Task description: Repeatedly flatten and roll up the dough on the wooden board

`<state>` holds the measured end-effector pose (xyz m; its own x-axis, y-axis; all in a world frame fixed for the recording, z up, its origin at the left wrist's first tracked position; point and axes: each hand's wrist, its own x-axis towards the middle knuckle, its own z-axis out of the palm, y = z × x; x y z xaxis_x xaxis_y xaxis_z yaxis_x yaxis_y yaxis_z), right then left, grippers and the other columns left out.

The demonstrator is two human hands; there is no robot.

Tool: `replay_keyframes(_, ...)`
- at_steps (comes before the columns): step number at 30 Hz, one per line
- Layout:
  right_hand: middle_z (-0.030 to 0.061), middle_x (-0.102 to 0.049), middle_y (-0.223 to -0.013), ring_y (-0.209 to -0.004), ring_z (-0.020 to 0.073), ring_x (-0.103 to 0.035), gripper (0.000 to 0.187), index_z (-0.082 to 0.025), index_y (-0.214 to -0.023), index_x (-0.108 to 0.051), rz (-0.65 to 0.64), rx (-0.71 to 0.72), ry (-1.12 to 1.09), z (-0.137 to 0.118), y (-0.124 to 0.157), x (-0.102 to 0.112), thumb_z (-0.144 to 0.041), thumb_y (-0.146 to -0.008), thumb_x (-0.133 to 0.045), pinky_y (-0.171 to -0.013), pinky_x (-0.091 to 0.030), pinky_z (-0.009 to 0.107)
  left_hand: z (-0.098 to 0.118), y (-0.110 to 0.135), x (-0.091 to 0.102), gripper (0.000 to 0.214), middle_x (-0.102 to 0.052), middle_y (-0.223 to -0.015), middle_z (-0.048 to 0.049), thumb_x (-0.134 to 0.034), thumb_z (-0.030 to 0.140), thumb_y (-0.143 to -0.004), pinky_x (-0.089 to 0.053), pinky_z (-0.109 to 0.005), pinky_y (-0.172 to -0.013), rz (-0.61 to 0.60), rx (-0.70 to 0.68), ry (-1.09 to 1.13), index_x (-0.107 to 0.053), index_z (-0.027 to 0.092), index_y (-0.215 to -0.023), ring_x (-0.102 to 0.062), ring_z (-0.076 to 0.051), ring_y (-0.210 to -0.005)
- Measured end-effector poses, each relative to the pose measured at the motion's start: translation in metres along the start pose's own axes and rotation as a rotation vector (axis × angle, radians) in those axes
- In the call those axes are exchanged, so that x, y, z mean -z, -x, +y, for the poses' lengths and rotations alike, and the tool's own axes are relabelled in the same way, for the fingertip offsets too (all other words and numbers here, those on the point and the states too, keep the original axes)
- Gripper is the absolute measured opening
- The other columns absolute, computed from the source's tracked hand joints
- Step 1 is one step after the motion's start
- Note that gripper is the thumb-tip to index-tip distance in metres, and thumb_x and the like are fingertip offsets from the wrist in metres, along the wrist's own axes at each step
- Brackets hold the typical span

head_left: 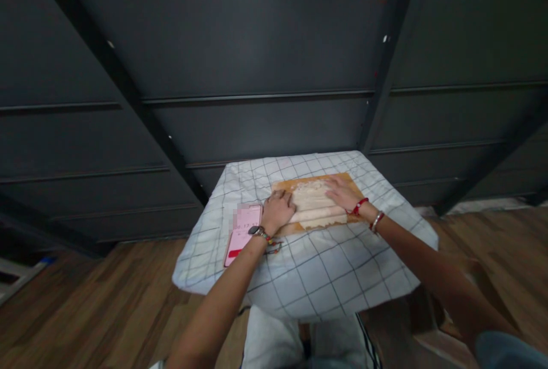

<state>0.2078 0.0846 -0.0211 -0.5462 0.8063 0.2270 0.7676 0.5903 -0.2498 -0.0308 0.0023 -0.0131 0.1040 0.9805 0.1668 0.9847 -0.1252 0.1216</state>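
A thin sheet of pale dough [311, 195] lies on a wooden board [349, 181], its edges ragged. Across the sheet runs a pale long roll [317, 214]; whether it is a rolling pin or dough rolled up, I cannot tell. My left hand [278, 209] rests palm down at the roll's left end, fingers stretched forward over the board's edge. On the right, my right hand [341, 193] lies flat with extended fingers on the dough, its heel near the roll's right end. The palms hide both ends of the roll.
A phone with a pink screen [242, 237] lies left of the board, partly behind my left wrist. A checked white cloth [317, 277] covers the small table. Dark metal panels [257, 129] stand behind it. A brown object [466, 277] is at the lower right.
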Motion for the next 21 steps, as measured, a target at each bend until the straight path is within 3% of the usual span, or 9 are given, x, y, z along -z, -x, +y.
replay_keyframes(5,0.0092,-0.045,-0.136,-0.13,0.0233,-0.033,0.045,-0.02,-0.133,-0.042,-0.003,-0.063,0.004,-0.007,0.011,-0.01,-0.033,-0.091,-0.033,-0.108,-0.027,0.045,-0.002,0.003,-0.007,0.038,-0.047,-0.132,-0.008,-0.035,0.032,-0.088,-0.035,-0.043,-0.097,-0.031,-0.019,-0.009,-0.052,0.023,-0.121,-0.037,-0.025,-0.123)
replay_keyframes(10,0.0144,-0.042,-0.138,-0.132,0.0254,-0.029,0.049,-0.011,-0.133,-0.042,-0.022,-0.073,0.026,-0.019,0.025,-0.004,-0.033,-0.09,-0.035,-0.109,-0.023,0.041,-0.001,0.008,-0.006,0.039,-0.049,-0.13,-0.0089,-0.033,0.027,-0.089,-0.033,-0.039,-0.1,-0.027,-0.081,-0.012,-0.049,0.02,-0.124,-0.04,-0.022,-0.122)
replay_keyframes(14,0.0145,-0.041,-0.139,-0.133,0.0247,-0.029,0.051,-0.012,-0.135,-0.041,-0.021,-0.081,0.051,-0.03,0.049,-0.004,-0.036,-0.091,-0.032,-0.109,-0.023,0.041,0.003,0.019,0.002,0.043,-0.05,-0.13,-0.0095,-0.032,0.023,-0.089,-0.03,-0.034,-0.104,-0.051,-0.163,-0.01,-0.044,0.016,-0.129,-0.041,-0.019,-0.122)
replay_keyframes(17,0.0157,-0.04,-0.139,-0.131,0.0255,-0.031,0.054,-0.012,-0.138,-0.038,-0.028,-0.099,0.084,-0.037,0.064,-0.005,-0.039,-0.093,-0.028,-0.108,-0.023,0.043,0.007,0.032,0.006,0.047,-0.05,-0.13,-0.0106,-0.03,0.025,-0.09,-0.034,-0.032,-0.1,-0.06,-0.152,0.0,-0.038,0.015,-0.134,-0.045,-0.02,-0.119)
replay_keyframes(21,0.0153,-0.04,-0.139,-0.132,0.0264,-0.029,0.053,-0.013,-0.138,-0.038,-0.022,-0.112,0.087,-0.035,0.054,-0.003,-0.04,-0.093,-0.029,-0.108,-0.022,0.046,0.008,0.027,0.007,0.048,-0.051,-0.128,-0.0115,-0.026,0.027,-0.091,-0.038,-0.032,-0.095,-0.064,-0.104,-0.001,-0.036,0.016,-0.136,-0.049,-0.021,-0.115)
